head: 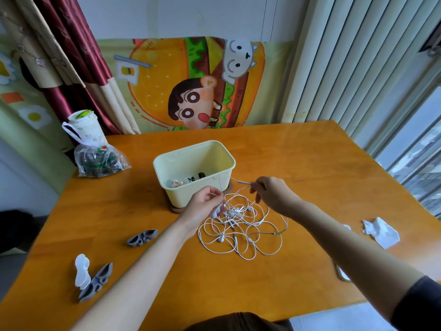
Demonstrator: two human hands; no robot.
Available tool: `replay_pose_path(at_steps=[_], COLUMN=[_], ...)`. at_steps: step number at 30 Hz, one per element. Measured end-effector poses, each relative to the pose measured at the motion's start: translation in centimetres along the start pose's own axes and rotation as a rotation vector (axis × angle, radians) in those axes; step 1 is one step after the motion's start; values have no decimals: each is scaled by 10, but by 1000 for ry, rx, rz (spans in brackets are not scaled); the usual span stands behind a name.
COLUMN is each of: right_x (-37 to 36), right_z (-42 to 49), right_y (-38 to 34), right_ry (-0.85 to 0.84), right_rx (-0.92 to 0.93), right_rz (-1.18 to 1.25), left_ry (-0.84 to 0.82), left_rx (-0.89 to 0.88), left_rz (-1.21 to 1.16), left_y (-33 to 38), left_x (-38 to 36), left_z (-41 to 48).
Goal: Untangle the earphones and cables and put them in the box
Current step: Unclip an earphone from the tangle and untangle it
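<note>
Head view: with our left hand (205, 204) pinching one strand of the white earphone tangle (232, 212) and our right hand (272, 194) pinching another, we should part them slowly, shaking loops loose.

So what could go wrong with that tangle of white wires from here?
The left hand and right hand each pinch a strand of the earphones; pulling apart might tighten the knots.
One strand arcs up by the box; a tug could snag its rim or nudge it.
</note>
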State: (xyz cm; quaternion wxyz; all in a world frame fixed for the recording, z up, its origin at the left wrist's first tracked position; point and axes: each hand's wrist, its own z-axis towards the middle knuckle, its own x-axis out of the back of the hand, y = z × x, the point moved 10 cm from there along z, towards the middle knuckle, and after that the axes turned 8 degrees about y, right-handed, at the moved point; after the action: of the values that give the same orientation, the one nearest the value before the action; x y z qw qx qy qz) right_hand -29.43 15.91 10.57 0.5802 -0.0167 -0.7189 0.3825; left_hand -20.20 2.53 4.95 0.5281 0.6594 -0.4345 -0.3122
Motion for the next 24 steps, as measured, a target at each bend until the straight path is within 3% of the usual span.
replay_pose_path(at_steps=[4,7,17,24], right_x=[-21,-28,-31,-24], right_z=[-20,-26,-20,-13], right_y=[-36,-47,-46,-39], right_ry=[-136,-143,-112,-55], right_rx=[139,190,130,113], right_rz=[69,80,129,141], left_ry=[19,55,118,44], left_rx=[-40,-65,-40,25], left_rz=[-1,-2,-97,-109], left_y=[11,17,18,15], left_x=[-9,-11,1,-5], left_z=[-2,-2,-2,-5])
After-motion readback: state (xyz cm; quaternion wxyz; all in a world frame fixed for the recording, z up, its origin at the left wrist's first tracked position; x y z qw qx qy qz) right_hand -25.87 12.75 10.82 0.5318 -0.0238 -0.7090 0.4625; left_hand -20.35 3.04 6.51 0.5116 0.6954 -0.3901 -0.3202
